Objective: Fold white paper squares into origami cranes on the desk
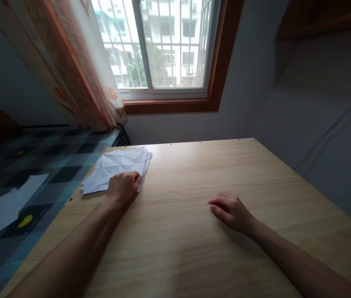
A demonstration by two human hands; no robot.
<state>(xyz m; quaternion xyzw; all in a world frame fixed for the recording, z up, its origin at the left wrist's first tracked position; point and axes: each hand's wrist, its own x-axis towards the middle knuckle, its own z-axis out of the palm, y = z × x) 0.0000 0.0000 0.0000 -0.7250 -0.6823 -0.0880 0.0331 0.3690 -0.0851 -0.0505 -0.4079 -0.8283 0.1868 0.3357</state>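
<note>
The stack of creased white paper (122, 159) lies flat at the far left corner of the worktop (178, 236), its sheets unevenly squared so that several edges fan out along the right side. The left hand (124, 185) rests over the near part of the stack, towards its right corner, fingers curled tightly in to make a fist with the thumb side turned to the right. No sheet shows inside that fist; whether an edge is pinched underneath, I cannot tell. The right hand (227, 210) is well apart from the paper, low over the bare middle of the worktop, fingers loosely bent with a small gap to the thumb and nothing visible in them; whether it touches the wood is hard to make out.

The paper should be light and limp, softened by its fold lines, and easy to crumple or tear. The sheets look loose, so they would probably slide over one another if pushed from the top. A good hold would be a flat pinch on the fanned right edge, thumb above and fingers below, away from the creases. To the left, more white paper (3, 211) lies on the checked bed (65, 163)
</note>
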